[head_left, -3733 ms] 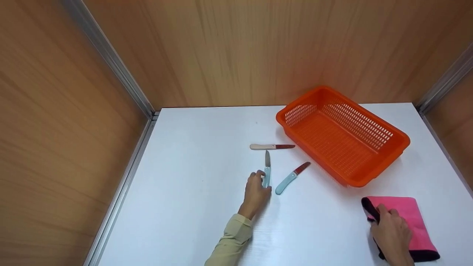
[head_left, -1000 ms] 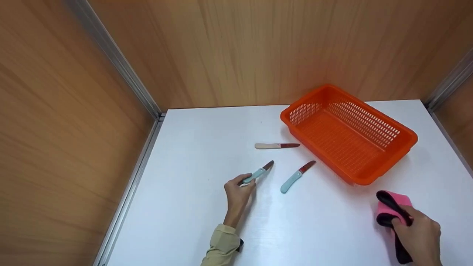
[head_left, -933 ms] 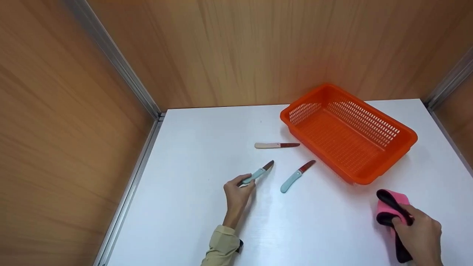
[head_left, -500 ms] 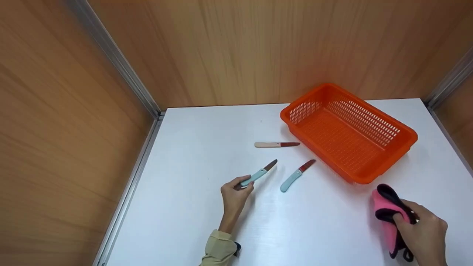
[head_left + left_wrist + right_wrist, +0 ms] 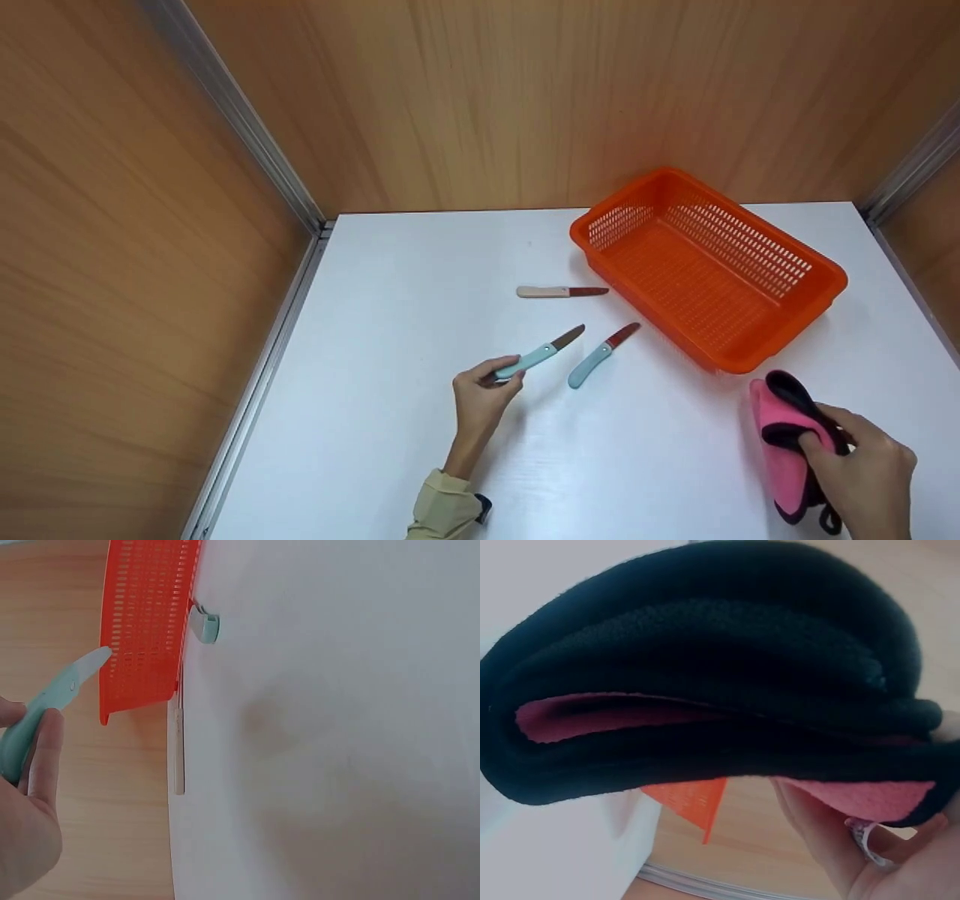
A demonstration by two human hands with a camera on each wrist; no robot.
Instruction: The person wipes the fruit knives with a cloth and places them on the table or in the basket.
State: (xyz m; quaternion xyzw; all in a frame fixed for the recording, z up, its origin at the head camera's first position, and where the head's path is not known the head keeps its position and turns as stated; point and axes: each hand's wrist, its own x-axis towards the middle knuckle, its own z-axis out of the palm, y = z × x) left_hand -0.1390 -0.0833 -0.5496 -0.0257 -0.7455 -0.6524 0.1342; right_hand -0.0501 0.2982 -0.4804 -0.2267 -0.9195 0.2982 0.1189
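Note:
In the head view my left hand (image 5: 480, 405) pinches the light blue handle of a small knife (image 5: 540, 355), its blade aimed up and right over the table. The left wrist view shows thumb and fingers around that handle. My right hand (image 5: 862, 465) grips a folded pink cloth (image 5: 780, 450) with black edging at the right front. Folds of the cloth (image 5: 705, 645) fill most of the right wrist view. A second blue-handled knife (image 5: 592, 366) with a reddish blade lies right of the held one. Farther back lies a knife with a beige handle (image 5: 544, 292).
An orange perforated basket (image 5: 675, 337) stands at the back right of the white table (image 5: 390, 300), by the knife tips. A wooden panel (image 5: 487, 112) rises behind the table, and another wooden panel (image 5: 150, 300) stands on the left.
My left hand has picked the blue-handled knife up from the table, turned it, and lately moved it slightly right. My right hand has gathered up the cloth, which was lying flat.

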